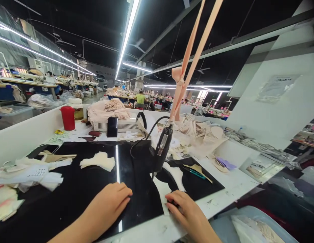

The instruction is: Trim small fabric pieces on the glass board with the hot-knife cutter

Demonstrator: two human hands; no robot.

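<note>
**Hands.** The left hand (110, 202) lies palm down on the black cloth (143, 199), fingers loosely curved, gripping nothing. The right hand (183, 209) is also palm down and ungripped, its fingertips pressing the cloth's right edge near the table's front rim (223, 195). With a hand on each side, the placement appears to hold the cloth flat and taut between them.

**Cloth.** It lies at the centre front of the table, directly before the person. A white piece (177, 175) shows past its right edge.

**Tool.** A black tool (162, 148) hangs tip down from pink straps (194, 54), just above the cloth and between the hands. Hanging it this way likely keeps it in reach without taking up table space. Its cord (147, 133) loops back toward a white box (121, 125).

**Surroundings.**
- A cream piece (98, 161) lies alone on the dark surface, apart from the cloth.
- White scraps (30, 173) are heaped at the left edge, seemingly pushed aside.
- Cream cut pieces (197, 133) are piled behind the tool on the right.
- A teal pen (196, 173) rests near the right hand.
- A phone (112, 126) leans against the box.
- A red cup (68, 118) stands at the back left, well clear of the cloth.

Other people sit at distant benches.
</note>
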